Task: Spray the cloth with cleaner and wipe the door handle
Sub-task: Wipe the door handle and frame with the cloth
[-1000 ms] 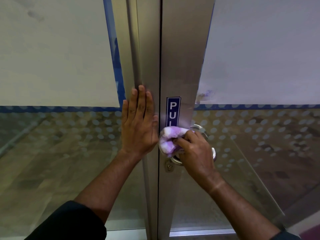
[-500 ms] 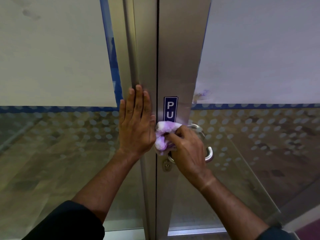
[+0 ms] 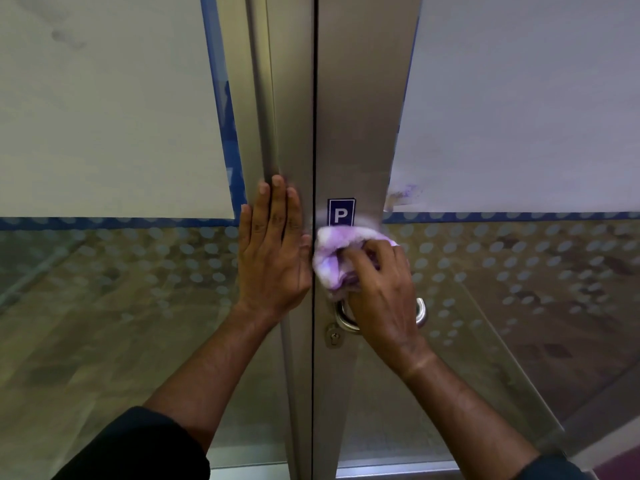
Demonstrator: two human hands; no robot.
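Observation:
My right hand [image 3: 384, 292] grips a bunched white and purple cloth [image 3: 334, 256] and presses it against the metal door frame just above the round silver door handle [image 3: 419, 311]. The hand hides most of the handle; only its lower curve shows on both sides. The cloth covers the lower part of the blue PULL sign [image 3: 341, 212]. My left hand [image 3: 273, 251] lies flat with fingers together on the left door's metal stile [image 3: 273, 98], holding nothing. No spray bottle is in view.
A keyhole [image 3: 333, 336] sits below the handle. Two glass doors meet at a dark seam [image 3: 315, 98]. Frosted panels fill the upper glass; dotted film and a blue strip [image 3: 519, 216] cross the lower glass. A purple smudge [image 3: 405, 194] marks the right panel's corner.
My right hand has carried the cloth upward from the handle's left side to the frame above it, covering more of the sign. My left hand stays pressed on the left door.

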